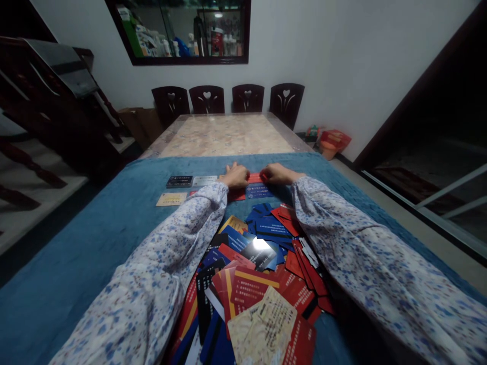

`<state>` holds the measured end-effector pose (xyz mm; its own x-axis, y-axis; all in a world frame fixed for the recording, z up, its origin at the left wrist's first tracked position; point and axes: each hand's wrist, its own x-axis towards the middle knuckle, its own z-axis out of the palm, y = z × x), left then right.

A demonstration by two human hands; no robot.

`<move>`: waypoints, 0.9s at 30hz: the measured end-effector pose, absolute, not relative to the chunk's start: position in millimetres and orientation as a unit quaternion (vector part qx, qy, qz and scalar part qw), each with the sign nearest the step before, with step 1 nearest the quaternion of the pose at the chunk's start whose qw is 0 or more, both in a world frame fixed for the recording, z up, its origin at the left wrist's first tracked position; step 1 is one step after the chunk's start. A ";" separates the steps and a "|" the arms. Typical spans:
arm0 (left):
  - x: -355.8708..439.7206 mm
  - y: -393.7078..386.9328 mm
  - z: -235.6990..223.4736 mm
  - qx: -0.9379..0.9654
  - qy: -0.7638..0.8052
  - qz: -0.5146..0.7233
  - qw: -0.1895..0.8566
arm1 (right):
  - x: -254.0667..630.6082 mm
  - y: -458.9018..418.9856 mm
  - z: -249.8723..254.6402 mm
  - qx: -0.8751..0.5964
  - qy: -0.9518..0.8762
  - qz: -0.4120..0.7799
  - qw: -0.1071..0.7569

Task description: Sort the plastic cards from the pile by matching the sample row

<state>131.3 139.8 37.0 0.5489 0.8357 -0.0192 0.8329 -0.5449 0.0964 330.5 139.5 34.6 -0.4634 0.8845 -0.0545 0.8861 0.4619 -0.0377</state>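
Head view, red card between hands

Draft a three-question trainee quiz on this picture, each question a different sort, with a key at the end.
1. True or false: the loose card pile lies between the left sleeve and the right sleeve.

2. What colour is the card at the picture-left end of the far row of cards? a) beige b) black c) blue

3. In that row, which card lies between the left hand and the right hand?

Key: 1. True. 2. b, the black card. 3. A red card.
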 end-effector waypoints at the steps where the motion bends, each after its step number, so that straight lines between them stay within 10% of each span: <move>1: 131.0 140.4 36.5 0.879 0.474 0.015 0.048 | 329.8 138.9 35.6 0.516 0.856 -0.032 0.016; 27: 129.3 141.2 28.1 0.882 0.464 0.056 0.056 | 327.8 136.0 32.6 0.521 0.853 -0.009 0.015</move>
